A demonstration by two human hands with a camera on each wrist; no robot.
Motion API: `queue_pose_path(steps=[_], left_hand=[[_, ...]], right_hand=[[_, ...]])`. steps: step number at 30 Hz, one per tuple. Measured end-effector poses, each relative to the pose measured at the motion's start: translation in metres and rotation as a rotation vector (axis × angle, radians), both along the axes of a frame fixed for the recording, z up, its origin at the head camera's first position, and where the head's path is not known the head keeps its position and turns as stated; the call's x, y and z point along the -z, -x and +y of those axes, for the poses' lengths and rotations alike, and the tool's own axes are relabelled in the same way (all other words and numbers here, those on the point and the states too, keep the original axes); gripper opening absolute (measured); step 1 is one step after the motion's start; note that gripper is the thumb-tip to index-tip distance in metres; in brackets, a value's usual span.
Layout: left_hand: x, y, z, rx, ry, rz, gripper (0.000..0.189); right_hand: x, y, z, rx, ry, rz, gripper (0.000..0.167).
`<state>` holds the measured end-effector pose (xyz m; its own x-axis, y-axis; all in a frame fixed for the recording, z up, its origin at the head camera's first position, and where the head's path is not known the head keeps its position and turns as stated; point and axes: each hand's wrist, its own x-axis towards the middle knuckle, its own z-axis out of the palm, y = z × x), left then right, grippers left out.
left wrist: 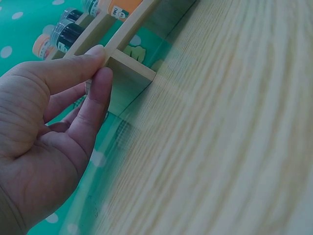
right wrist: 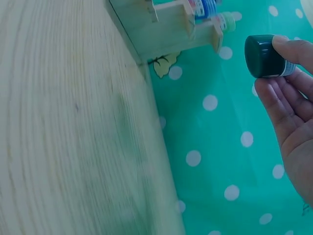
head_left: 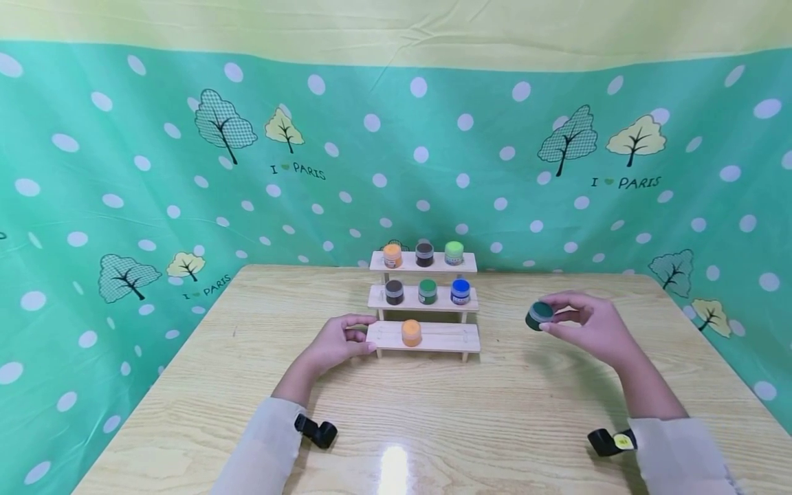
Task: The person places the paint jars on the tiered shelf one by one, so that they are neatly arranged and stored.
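Note:
My left hand (head_left: 337, 342) pinches the left end of the lowest step of a three-tier wooden rack (head_left: 445, 337). In the left wrist view, the thumb and forefinger (left wrist: 100, 85) meet at that step's corner. Off to the rack's right, my right hand (head_left: 590, 326) holds a dark green paint jar (head_left: 540, 315) above the table; the right wrist view shows the jar (right wrist: 264, 56) tilted between thumb and fingers. An orange jar (head_left: 411, 333) stands on the lowest step. The middle step bears a dark jar (head_left: 394, 292), a green jar (head_left: 427, 291) and a blue jar (head_left: 460, 291).
On the top step stand an orange jar (head_left: 392, 256), a dark jar (head_left: 424, 254) and a light green jar (head_left: 454, 253). The rack is on a wood-grain table (head_left: 495, 412), before a green dotted cloth (head_left: 346, 172). Black wrist cameras (head_left: 317, 431) sit on both sleeves.

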<state>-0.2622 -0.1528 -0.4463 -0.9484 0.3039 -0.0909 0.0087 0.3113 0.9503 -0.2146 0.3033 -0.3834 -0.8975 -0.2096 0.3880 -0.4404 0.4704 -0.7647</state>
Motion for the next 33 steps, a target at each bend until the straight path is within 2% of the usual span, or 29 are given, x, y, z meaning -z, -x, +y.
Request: queue_pose_path(steps=[7, 15, 27, 33], left_hand=[[0.000, -0.001, 0.001, -0.006, 0.002, -0.003, 0.055], [0.000, -0.001, 0.000, -0.009, 0.007, 0.002, 0.055], [0.000, -0.001, 0.000, -0.014, 0.010, 0.000, 0.054], [0.000, -0.001, 0.000, -0.015, 0.015, 0.003, 0.054]], right_hand=[[-0.004, -0.002, -0.012, -0.075, 0.026, 0.019, 0.037], [-0.007, -0.001, -0.027, -0.134, 0.009, 0.009, 0.038], [0.000, 0.003, -0.049, -0.142, -0.059, -0.007, 0.039], [0.004, 0.006, -0.059, -0.170, -0.033, -0.033, 0.039]])
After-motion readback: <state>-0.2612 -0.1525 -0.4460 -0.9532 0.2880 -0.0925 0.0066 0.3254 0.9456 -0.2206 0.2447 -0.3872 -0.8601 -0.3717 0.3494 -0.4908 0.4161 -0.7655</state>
